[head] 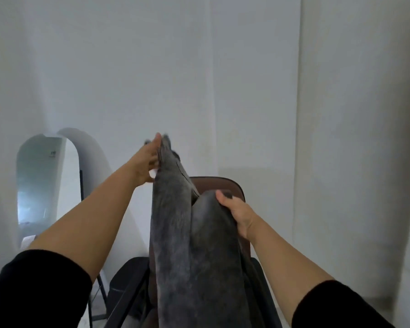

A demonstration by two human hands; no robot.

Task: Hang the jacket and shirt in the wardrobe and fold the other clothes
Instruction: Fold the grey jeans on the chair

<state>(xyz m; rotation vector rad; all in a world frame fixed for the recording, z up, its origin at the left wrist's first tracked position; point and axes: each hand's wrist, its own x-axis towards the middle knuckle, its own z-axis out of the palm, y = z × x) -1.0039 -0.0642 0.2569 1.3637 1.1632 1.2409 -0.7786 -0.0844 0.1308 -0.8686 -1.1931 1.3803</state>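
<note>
both hands, left (147, 162) and right (234, 209), are pinching a grey garment (187, 245) up over the chair (225, 185).

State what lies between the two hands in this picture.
In the head view, grey cloth spans between them: the left hand holds its raised top edge, the right hand grips a lower fold. A brown chair back shows behind.

Dim, flat, cool grey-blue light; no direct source visible. Soft shadow falls on the plain white wall (258, 91) behind the brown chair back (225, 184). Brightest patch: pale reflection in the arched standing mirror (45, 181). Wide-angle bowing bends wall lines at both edges. Overall soft focus; motion blur at top of the dark grey velvety garment (187, 245).
</note>
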